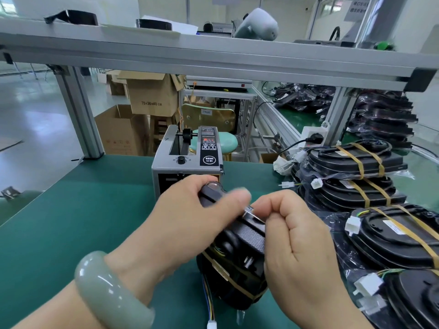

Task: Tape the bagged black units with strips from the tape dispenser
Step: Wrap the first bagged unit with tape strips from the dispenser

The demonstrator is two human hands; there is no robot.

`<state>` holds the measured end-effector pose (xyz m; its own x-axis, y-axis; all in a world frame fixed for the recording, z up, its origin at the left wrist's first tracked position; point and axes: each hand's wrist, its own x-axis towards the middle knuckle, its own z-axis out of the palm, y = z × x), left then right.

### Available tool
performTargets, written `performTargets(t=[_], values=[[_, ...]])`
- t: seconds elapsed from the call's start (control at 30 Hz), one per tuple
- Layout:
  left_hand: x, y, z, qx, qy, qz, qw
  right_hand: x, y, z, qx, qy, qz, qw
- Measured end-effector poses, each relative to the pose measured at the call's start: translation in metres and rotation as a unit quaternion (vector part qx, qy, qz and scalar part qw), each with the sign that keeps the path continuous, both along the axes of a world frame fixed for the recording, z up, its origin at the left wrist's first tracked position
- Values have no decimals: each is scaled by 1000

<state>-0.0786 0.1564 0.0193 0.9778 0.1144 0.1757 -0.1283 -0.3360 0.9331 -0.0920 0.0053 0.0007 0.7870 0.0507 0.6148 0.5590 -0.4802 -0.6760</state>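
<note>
A bagged black unit (pixel 240 255) stands on edge on the green mat (pixel 83 222) in front of me, with a wire bundle and white connector trailing from its bottom. My left hand (pixel 190 219) grips its upper end, thumb stretched across the top. My right hand (pixel 292 236) pinches a small strip of clear tape (pixel 250 210) against the unit's upper edge. The grey tape dispenser (pixel 187 157) sits just behind my hands, its slot partly hidden by my left hand.
Stacks of bagged black units (pixel 356 176) bound with tan tape fill the right side of the mat. An aluminium frame shelf (pixel 213 60) crosses overhead, with posts at left and right. Cardboard boxes (pixel 152 93) and a green stool stand beyond the bench.
</note>
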Motion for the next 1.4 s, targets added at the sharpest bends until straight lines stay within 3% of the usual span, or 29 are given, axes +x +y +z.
performTargets(t=[0.17, 0.23, 0.3, 0.43, 0.57, 0.67, 0.7, 0.8, 0.9, 1.0, 1.13, 1.4], values=[[3, 4, 4, -20, 24, 14, 999, 1, 2, 1, 60, 40, 33, 997], [2, 8, 5, 119, -45, 25, 992, 3, 5, 2, 90, 55, 43, 993], [-2, 13, 17, 219, -146, -39, 964, 5, 8, 2, 107, 64, 50, 991], [6, 24, 37, 322, -111, -222, 914, 7, 9, 1, 106, 74, 60, 990], [20, 26, 39, 316, -117, -251, 907, 16, 9, 0, 124, 96, 75, 985], [26, 36, 28, 236, -107, -203, 944, 19, 5, -12, 211, 140, 141, 957], [26, 42, 23, 198, -103, -181, 958, 19, 2, -19, 199, 156, 157, 955], [19, 57, 3, 76, -82, -142, 984, 13, -2, -36, 16, 206, 182, 961], [9, 65, -16, -54, -39, -153, 986, 14, -6, -29, -70, 153, 140, 976], [2, 72, -30, -124, -14, -175, 977, 15, -11, -11, -210, 72, 96, 970], [-2, 65, -25, -40, -37, -181, 982, 14, -10, 2, -354, 52, 56, 932], [15, 63, -19, 145, 21, -125, 981, 19, -5, -11, -418, 85, 71, 902]])
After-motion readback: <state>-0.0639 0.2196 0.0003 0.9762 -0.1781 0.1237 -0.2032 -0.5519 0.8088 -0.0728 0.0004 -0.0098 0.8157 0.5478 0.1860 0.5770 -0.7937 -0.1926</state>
